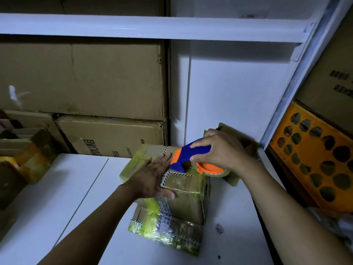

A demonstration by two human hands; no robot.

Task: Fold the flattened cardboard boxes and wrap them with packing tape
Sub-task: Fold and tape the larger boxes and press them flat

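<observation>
L hand (152, 178) flat, fingers spread, on glossy taped box (183, 190) near table (80, 197) back edge. R hand (219, 150) fingers clamped on blue/orange plastic dispenser (193, 159)

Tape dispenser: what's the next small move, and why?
Probably draw the dispenser along the top of the folded cardboard bundle, away from the left hand. The right hand grips it with its front end down on the bundle's top, and the left hand lies flat on the bundle just in front of it, pressing it down on the table.
</observation>
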